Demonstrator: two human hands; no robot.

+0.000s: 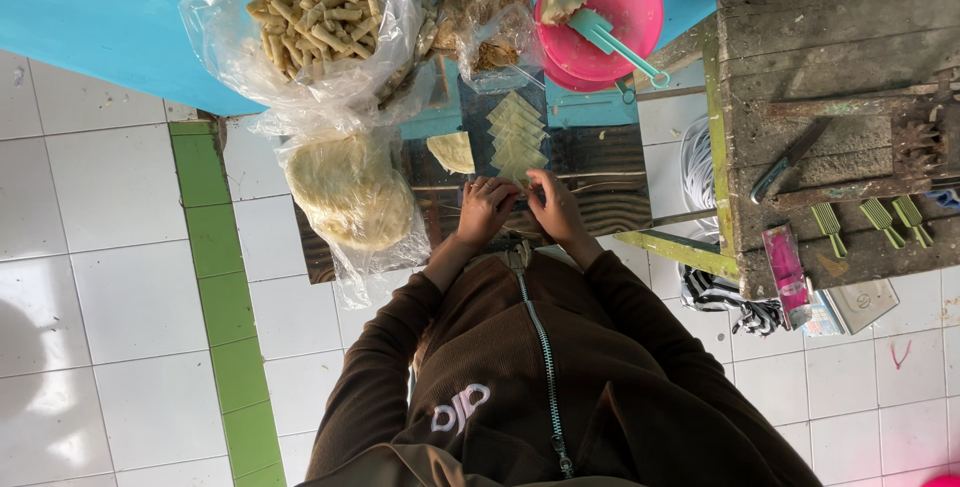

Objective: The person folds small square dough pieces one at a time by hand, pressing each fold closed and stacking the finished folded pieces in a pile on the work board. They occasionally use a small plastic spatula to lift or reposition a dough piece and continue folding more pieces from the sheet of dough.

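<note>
Sleeves: brown zip jacket [540, 387] closest to the lens, both my arms reaching up to the board.
Far left: clear bag of rolled sticks [315, 7], way too many to count; one bag of flat dough rounds [350, 192] below it.
Left hand [484, 209]: fingers curled, pinching the nearest dough piece.
Dough squares [517, 137]: about five, overlapping in a row running straight away from me, on the dark board [600, 187].
Right hand [556, 209]: close beside the left, fingertips on the same piece.
Right: pink bowl [610, 12], one; wooden bench [830, 117] with three green combs [870, 219].
Room: white floor tiles [110, 297] open on my left.
</note>
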